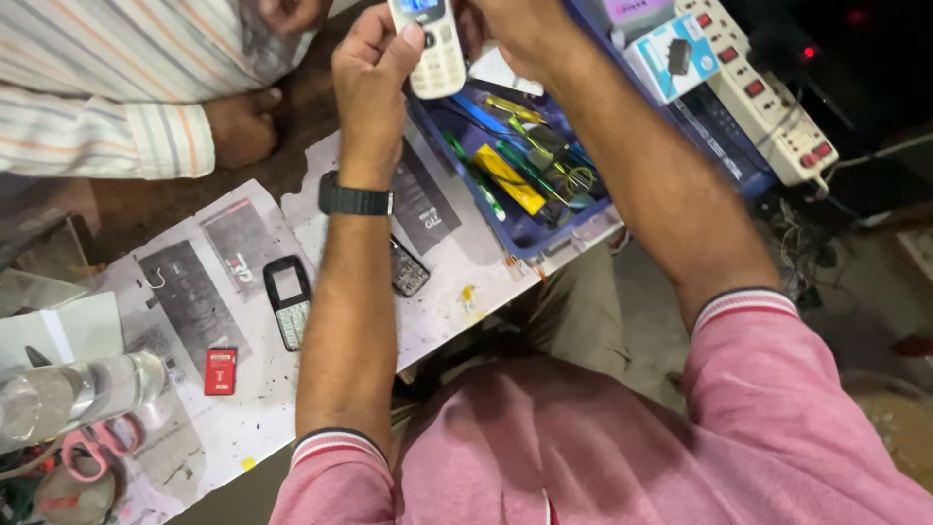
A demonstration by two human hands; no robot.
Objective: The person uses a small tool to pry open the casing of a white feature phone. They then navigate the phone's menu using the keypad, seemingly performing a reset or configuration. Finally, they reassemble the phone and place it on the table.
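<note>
**While both hands hold a white keypad phone above the tool tray**

While the left hand (pixel 374 73) grips the white keypad phone (pixel 432 49) with its thumb on the front, the right hand (pixel 520 29) closes on the phone's far side (its fingers mostly cut off at the frame edge). Below sits a blue tray (pixel 544 238) of tools. A black phone front (pixel 289 299) and a red battery (pixel 221 370) lie on the worktable (pixel 447 311).

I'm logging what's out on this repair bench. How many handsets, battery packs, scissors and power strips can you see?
Handsets: 3: white handset held in the left hand and right hand, black handset, dark handset partly under the left arm
Red battery pack: 1
Pink scissors: 1
White power strip: 1
Total: 6
</note>
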